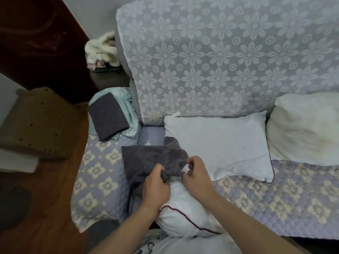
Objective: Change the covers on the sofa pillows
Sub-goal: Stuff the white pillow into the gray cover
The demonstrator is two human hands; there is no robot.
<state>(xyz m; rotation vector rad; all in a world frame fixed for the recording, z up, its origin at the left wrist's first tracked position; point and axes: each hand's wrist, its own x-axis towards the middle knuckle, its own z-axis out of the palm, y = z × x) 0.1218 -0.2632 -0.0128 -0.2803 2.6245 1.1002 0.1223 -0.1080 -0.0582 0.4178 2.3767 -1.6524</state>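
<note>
A white pillow (183, 215) with dark red piping lies against my body at the sofa seat's front edge. A dark grey cover (146, 160) is bunched over its far end. My left hand (156, 184) grips the grey cover's edge. My right hand (196, 173) pinches the cover and a white corner of the pillow beside it. A second white pillow (220, 147) lies flat on the seat behind my hands. A folded dark grey cover (108, 116) rests on light teal fabric (128, 107) on the sofa's left end.
A larger cream pillow (304, 129) leans at the right. The sofa back (220, 61) wears a floral lace throw. A brown box (38, 121) stands on the wooden floor at the left. A pile of cream cloth (102, 50) lies behind the armrest.
</note>
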